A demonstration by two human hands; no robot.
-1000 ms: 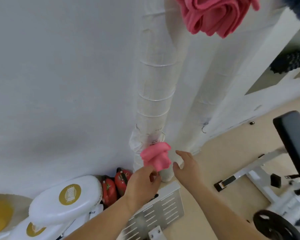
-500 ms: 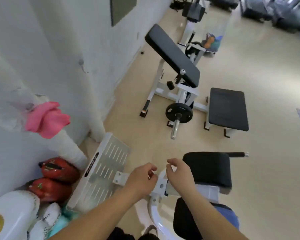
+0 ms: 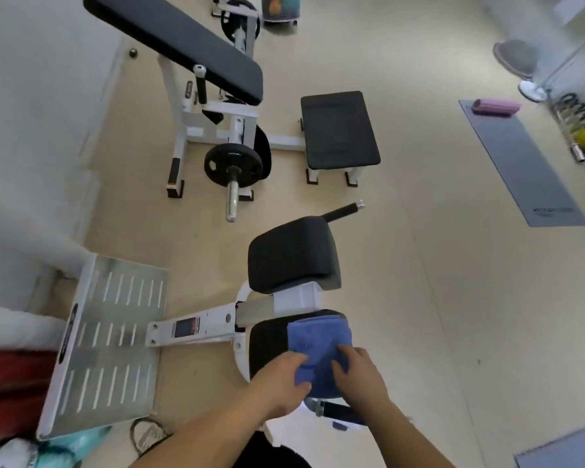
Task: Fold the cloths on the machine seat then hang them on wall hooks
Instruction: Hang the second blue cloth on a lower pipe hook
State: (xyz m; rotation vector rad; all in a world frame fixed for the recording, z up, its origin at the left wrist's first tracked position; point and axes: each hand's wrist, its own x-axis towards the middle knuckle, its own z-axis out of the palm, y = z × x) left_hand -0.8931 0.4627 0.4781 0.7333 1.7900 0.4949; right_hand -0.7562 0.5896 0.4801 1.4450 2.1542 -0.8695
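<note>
Having left the pink cloth behind at the wall, I have turned to the machine seat (image 3: 267, 342) at lower centre, where my left hand (image 3: 281, 383) and right hand (image 3: 360, 374) now both pinch the next, blue cloth (image 3: 321, 339), apparently folded and ready for hanging.

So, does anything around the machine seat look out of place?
Nothing stands out. The blue cloth lies on the black seat, and the left hand and right hand grip its near part. No spill or damage shows.
</note>
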